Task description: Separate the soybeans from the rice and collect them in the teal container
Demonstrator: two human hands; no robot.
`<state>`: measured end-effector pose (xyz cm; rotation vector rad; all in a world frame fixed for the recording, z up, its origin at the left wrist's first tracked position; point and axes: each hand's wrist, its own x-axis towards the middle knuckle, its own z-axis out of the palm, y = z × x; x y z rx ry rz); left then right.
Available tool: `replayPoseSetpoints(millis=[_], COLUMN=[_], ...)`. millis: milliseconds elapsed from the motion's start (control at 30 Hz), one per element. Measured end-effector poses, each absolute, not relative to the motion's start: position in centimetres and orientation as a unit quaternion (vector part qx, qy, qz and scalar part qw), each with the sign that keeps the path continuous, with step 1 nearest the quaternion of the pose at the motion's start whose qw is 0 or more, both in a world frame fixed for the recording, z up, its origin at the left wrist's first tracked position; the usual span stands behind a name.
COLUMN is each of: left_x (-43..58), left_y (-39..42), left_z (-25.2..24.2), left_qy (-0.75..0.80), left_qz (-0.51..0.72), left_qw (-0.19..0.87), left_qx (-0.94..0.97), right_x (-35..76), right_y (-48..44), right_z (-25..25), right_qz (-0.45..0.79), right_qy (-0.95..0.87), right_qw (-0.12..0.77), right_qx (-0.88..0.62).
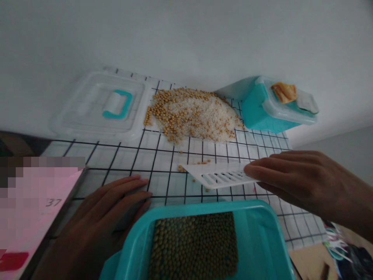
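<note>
My right hand (303, 177) grips a white slotted plastic spatula (224, 179). Its flat blade points left over the table, close to a few stray beans (182, 168). My left hand (107, 210) rests with fingers stretched out beside the left corner of a teal bin (259, 233); its thumb is hidden. Inside that bin, round beans (195, 245) fill the left and middle, while the right side shows bare teal plastic. Farther back lies a mixed pile of yellow beans and white rice (201, 114) on the tabletop.
A clear lid with a teal handle (118, 104) lies at the back left. Against the wall at right stands a lidded teal box (259, 105) with a brown-yellow packet (284, 92) on top. A pink item marked 37 (54, 202) sits at left. The table (163, 155) has a black grid pattern.
</note>
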<state>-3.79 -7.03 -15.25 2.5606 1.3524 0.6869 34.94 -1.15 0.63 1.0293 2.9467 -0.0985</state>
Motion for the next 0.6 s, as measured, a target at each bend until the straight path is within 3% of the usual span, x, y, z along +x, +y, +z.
replayPoseSetpoints(millis=[600], left_x=[-3.5], left_y=[-7.0], left_z=[-15.4], left_qy=[0.478], left_qz=[0.251], left_qw=[0.086], left_qx=[0.837], right_x=[34.9], right_y=[-2.1], right_z=[0.2], right_qz=[0.036], right_qy=[0.956], right_qw=[0.027], right_qx=[0.29])
